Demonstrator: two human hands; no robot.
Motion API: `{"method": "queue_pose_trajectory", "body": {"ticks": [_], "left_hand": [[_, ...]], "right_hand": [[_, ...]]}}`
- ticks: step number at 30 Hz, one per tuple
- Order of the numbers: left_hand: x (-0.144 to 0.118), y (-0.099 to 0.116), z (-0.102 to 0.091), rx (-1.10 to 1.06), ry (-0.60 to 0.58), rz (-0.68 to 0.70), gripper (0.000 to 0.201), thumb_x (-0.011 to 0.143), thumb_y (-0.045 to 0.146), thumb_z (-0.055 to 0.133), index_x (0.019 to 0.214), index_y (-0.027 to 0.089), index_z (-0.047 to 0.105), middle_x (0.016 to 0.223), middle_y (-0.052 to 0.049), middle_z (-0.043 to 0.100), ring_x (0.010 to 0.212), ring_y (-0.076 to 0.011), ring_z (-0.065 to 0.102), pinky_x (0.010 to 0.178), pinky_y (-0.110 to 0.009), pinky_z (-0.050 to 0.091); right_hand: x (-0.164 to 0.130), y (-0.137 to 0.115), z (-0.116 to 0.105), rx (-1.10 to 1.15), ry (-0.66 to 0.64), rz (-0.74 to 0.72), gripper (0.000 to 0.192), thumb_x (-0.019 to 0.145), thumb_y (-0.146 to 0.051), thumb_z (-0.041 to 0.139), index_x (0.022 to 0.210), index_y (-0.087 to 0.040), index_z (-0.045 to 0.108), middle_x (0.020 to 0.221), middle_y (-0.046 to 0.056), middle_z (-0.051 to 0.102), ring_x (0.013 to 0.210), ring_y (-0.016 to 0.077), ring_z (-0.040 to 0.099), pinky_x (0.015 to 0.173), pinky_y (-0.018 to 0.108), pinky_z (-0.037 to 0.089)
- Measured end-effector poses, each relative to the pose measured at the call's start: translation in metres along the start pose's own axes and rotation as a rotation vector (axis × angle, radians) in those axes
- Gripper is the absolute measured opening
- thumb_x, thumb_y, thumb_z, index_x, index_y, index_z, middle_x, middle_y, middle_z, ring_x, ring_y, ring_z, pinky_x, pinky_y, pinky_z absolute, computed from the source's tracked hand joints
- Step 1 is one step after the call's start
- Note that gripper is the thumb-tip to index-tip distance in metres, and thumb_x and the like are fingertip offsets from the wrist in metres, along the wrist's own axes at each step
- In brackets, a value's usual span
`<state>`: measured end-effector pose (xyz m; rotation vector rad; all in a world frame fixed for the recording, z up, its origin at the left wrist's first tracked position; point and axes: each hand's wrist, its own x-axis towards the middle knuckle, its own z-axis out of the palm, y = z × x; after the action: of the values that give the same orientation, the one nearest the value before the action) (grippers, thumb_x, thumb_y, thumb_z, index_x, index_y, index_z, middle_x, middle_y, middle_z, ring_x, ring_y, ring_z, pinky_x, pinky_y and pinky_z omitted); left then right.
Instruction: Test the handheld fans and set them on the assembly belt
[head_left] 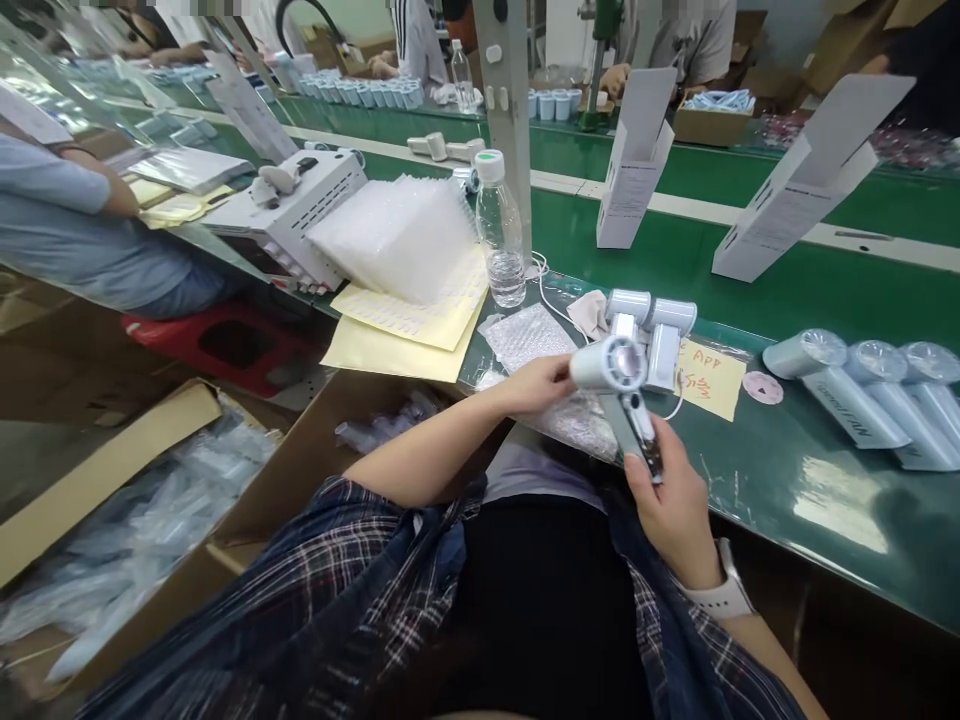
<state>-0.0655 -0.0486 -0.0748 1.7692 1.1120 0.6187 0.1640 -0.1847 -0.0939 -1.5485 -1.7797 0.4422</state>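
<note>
A green workbench [795, 490] crosses the head view from the left toward the lower right. Two white boxes [637, 160] stand on the green surface at upper right, flaps raised. Other people work in the background; a blue sleeve [45, 190] shows at the left edge.

The handheld fan [609, 366] is right of the frame's centre, raised over the near bench edge, its round face toward the right and its handle angled down to the right. Dark and white parts show along the handle. The right hand [671, 500] is clamped on the lower handle, thumb and fingers on opposite sides; a watch [724, 595] with a white strap is on the wrist. The left hand [536, 385] has bent fingers against the left end of the fan head; whether they grip or only touch cannot be told.

Directly behind the fan are two similar units [664, 345], beside a yellow note [712, 380] with red writing. Three light-blue fans [855, 405] lie at the right edge. A clear bottle [500, 230] stands at upper centre, beside yellow sheets [409, 335] and white packing material [405, 235]. At lower left, a cardboard box [112, 440] contains clear plastic [180, 510].
</note>
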Motion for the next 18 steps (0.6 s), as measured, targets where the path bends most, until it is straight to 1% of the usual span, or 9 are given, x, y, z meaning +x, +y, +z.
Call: {"method": "queue_pose_trajectory", "body": {"ticks": [2,5,8,10,12,13,14,15,18], "left_hand": [[0.001,-0.007,0.0,-0.132,0.105,-0.046,0.023,0.091,0.016,0.057,0.113,0.018,0.064,0.083,-0.001,0.068,0.072,-0.016,0.064,0.072,-0.028,0.051],[0.005,-0.013,0.0,-0.287,0.249,-0.095,0.027,0.096,0.018,0.044,0.121,0.019,0.054,0.074,0.004,0.053,0.06,-0.0133,0.054,0.062,-0.025,0.047],[0.01,-0.015,-0.002,-0.35,0.338,-0.081,0.031,0.096,0.017,0.047,0.126,0.02,0.051,0.074,0.006,0.045,0.058,-0.0115,0.046,0.059,-0.023,0.041],[0.012,-0.012,-0.005,-0.343,0.361,-0.043,0.034,0.096,0.016,0.049,0.129,0.02,0.051,0.074,0.007,0.043,0.059,-0.0114,0.043,0.061,-0.023,0.039],[0.01,-0.005,-0.008,-0.317,0.369,0.008,0.034,0.097,0.015,0.049,0.131,0.02,0.054,0.074,0.007,0.044,0.064,-0.0126,0.045,0.067,-0.025,0.041],[0.007,-0.001,-0.009,-0.25,0.359,0.06,0.035,0.098,0.014,0.049,0.132,0.02,0.056,0.076,0.005,0.047,0.068,-0.0136,0.047,0.071,-0.026,0.042],[0.003,0.005,-0.009,-0.129,0.326,0.143,0.037,0.099,0.012,0.049,0.133,0.021,0.058,0.079,0.004,0.053,0.073,-0.0147,0.05,0.076,-0.028,0.043],[-0.002,0.011,-0.01,0.047,0.263,0.259,0.038,0.1,0.011,0.048,0.135,0.021,0.06,0.084,0.002,0.058,0.077,-0.016,0.052,0.078,-0.029,0.043],[-0.021,0.031,-0.015,0.698,-0.027,0.699,0.044,0.103,0.009,0.046,0.141,0.024,0.061,0.094,-0.003,0.069,0.085,-0.0198,0.057,0.076,-0.033,0.041]], "right_hand": [[0.007,-0.003,0.008,-0.092,-0.084,-0.016,0.059,0.109,-0.057,0.041,0.148,-0.017,0.062,0.129,0.018,0.079,0.104,0.0334,0.079,0.082,0.041,0.061],[0.015,-0.005,0.016,-0.248,-0.129,-0.035,0.061,0.109,-0.055,0.04,0.148,-0.015,0.064,0.103,0.015,0.083,0.086,0.032,0.079,0.069,0.037,0.056],[0.017,-0.007,0.017,-0.363,-0.12,-0.129,0.059,0.11,-0.053,0.042,0.147,-0.014,0.066,0.082,0.011,0.078,0.073,0.0285,0.074,0.061,0.033,0.048],[0.015,-0.009,0.017,-0.422,-0.109,-0.217,0.057,0.111,-0.05,0.042,0.145,-0.013,0.068,0.075,0.009,0.074,0.066,0.0254,0.07,0.057,0.032,0.043],[0.014,-0.011,0.017,-0.461,-0.11,-0.28,0.055,0.111,-0.048,0.042,0.144,-0.013,0.07,0.071,0.008,0.072,0.062,0.0234,0.067,0.056,0.032,0.039],[0.014,-0.012,0.017,-0.468,-0.112,-0.294,0.054,0.111,-0.046,0.043,0.143,-0.013,0.07,0.07,0.008,0.071,0.061,0.0231,0.066,0.056,0.032,0.038],[0.014,-0.014,0.017,-0.47,-0.116,-0.292,0.053,0.11,-0.045,0.043,0.142,-0.012,0.071,0.07,0.009,0.071,0.061,0.0232,0.066,0.056,0.032,0.037],[0.016,-0.017,0.017,-0.47,-0.12,-0.277,0.052,0.109,-0.044,0.044,0.141,-0.012,0.071,0.07,0.009,0.071,0.061,0.0234,0.066,0.056,0.032,0.037],[0.025,-0.025,0.009,-0.404,-0.135,-0.16,0.045,0.103,-0.044,0.052,0.125,-0.013,0.077,0.069,0.01,0.069,0.063,0.0245,0.066,0.059,0.032,0.036]]}}
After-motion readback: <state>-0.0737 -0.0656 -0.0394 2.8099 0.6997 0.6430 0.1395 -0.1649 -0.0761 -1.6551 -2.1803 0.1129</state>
